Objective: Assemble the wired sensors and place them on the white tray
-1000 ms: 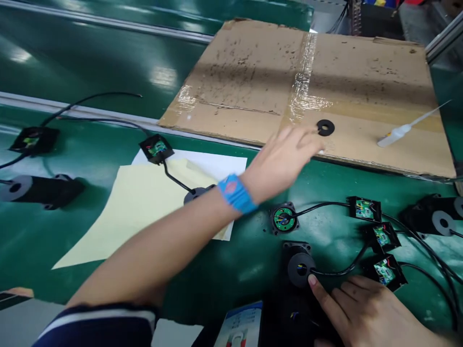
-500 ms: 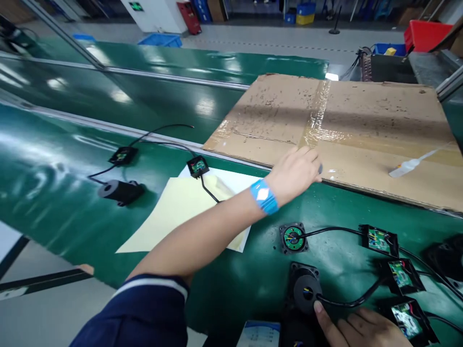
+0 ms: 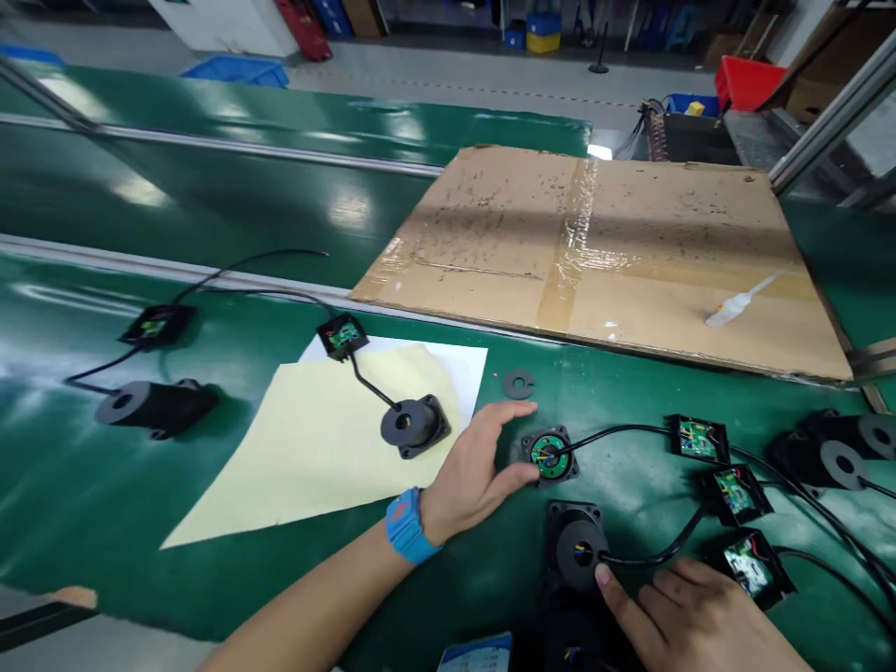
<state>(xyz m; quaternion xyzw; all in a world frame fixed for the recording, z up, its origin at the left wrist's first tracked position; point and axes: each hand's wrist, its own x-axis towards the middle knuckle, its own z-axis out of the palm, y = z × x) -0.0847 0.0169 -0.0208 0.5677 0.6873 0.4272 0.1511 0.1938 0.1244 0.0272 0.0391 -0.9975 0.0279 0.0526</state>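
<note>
head cam: left hand (image 3: 469, 476) is wide open, thumb over the side of the round base (image 3: 550, 455), can't tell if they touch. the slotted ring (image 3: 510, 385) lies just past its fingertips, toward the worktop's (image 3: 315, 579) far edge. right hand (image 3: 686, 616) has its index fingertip on the black cylinder (image 3: 568, 551); other fingers curl, can't tell if they're gripping anything. the picture's bottom cuts off a small box (image 3: 477, 653), and dark parts beside it are murky.
</note>
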